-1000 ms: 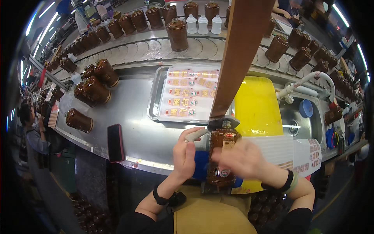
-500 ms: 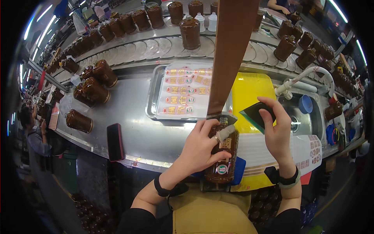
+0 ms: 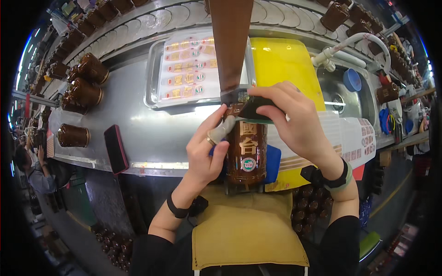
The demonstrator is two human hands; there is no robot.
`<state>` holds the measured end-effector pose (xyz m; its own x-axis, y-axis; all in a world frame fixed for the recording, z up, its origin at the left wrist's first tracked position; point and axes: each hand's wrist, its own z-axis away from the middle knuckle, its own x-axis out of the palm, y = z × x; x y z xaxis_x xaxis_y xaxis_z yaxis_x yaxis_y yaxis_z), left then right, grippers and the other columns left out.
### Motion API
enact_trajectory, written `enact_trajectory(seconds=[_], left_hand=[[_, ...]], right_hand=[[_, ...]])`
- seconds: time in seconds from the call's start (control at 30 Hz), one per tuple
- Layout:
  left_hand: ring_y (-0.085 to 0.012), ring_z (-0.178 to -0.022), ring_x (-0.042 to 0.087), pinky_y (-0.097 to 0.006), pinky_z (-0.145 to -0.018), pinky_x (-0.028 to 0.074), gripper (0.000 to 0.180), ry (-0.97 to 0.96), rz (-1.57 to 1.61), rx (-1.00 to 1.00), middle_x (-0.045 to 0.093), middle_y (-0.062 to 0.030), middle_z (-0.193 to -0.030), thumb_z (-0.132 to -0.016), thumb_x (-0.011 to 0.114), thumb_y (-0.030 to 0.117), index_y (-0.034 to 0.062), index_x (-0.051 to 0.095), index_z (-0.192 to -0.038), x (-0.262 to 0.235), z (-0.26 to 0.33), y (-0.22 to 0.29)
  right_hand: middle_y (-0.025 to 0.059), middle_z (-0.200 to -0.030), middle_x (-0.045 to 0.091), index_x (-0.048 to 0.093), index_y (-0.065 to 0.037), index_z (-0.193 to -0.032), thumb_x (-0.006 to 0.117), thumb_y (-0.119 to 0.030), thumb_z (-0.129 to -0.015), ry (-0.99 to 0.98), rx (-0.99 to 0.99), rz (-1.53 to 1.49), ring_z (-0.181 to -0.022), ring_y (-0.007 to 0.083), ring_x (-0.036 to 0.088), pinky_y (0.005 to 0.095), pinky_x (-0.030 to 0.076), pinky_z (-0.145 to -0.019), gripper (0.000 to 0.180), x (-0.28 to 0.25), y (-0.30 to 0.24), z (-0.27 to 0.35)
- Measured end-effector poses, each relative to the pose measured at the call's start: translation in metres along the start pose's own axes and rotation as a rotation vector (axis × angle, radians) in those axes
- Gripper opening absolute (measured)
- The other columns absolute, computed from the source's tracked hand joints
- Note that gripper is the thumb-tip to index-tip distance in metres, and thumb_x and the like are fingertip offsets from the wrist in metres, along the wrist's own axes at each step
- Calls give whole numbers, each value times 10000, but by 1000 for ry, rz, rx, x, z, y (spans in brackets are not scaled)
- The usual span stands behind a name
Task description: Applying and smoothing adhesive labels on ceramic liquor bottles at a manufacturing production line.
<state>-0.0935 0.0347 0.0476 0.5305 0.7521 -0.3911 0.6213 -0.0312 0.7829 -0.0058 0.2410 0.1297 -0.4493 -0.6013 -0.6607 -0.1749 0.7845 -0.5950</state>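
Swung the dark scraper (image 3: 258,109) from over the yellow board (image 3: 285,69) to the neck end of the brown bottle (image 3: 248,149), gripping it between thumb and fingers of the right hand (image 3: 297,117). Drew the left hand (image 3: 206,154) back to the bottle's left side — half open, with fingertips near the neck. Can see, on the steel table (image 3: 129,108), a metal tray (image 3: 151,87) by the far edge, bearing a label sheet (image 3: 177,69). Have the bottle lying — neck away — at the near edge; further left along that edge, see a dark phone (image 3: 116,149).
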Motion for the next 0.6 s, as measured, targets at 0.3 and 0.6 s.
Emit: enact_trajectory(seconds=[0.3, 0.6], left_hand=[[-354, -1261, 579, -431, -1056, 447, 733, 29, -108, -79, 614, -242, -1340, -1084, 246, 503, -98, 605, -1301, -10, 6, 6], [-348, -1346, 492, -461, -1054, 464, 973, 26, 33, -72, 458, -245, -1478, -981, 231, 746, -90, 501, -1400, -2, 23, 15]], right_hand=[[-39, -1080, 697, 710, -172, -1013, 697, -175, -761, -6, -524, 281, -893, 160, 587, 324, 484, -781, 252, 9, 1, 42], [63, -1022, 679, 668, -43, -1114, 613, -12, -875, -3, -124, -282, -790, 198, 585, 315, 489, -711, 248, 0, -40, 116]])
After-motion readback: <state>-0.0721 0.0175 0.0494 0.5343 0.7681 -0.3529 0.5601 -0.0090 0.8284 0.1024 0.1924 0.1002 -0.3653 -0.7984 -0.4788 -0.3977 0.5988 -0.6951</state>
